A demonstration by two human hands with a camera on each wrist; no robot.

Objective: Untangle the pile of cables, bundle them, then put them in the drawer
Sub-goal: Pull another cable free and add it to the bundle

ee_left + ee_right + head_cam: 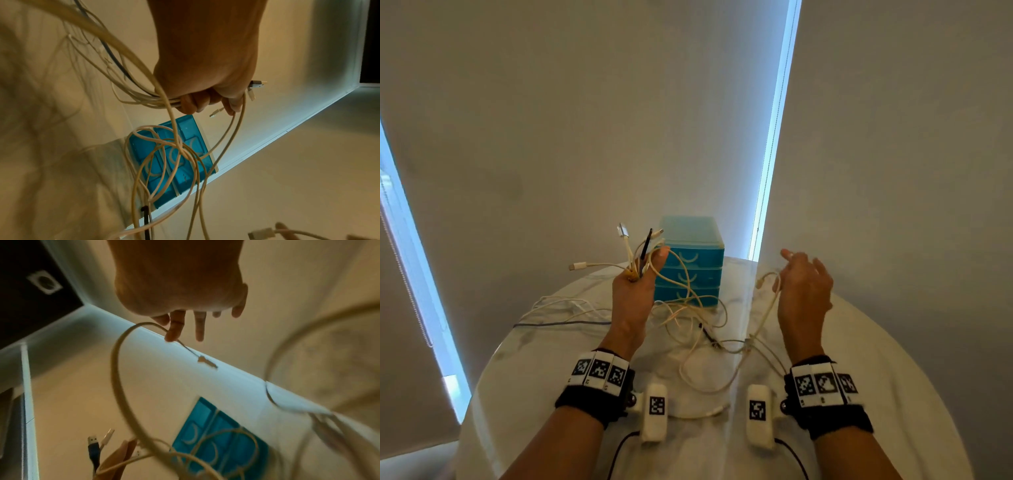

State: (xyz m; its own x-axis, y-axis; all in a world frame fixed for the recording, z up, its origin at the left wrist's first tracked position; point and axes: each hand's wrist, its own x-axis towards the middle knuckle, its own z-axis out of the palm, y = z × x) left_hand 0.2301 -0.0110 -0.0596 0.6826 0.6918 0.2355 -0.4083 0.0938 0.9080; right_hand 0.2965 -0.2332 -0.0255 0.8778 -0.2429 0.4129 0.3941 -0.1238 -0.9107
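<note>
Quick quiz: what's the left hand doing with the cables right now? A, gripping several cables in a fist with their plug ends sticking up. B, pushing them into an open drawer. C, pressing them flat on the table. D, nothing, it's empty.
A: the left hand is raised, fist curled round several cables whose plug ends fan out above it; the blue drawer unit looks closed.

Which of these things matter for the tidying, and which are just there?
Part of the job:
- cables, a handful gripped in the left hand
- one cable end at the right hand
- blue drawers, all closed

Just there:
- round table
- window blinds
- wrist cameras
</note>
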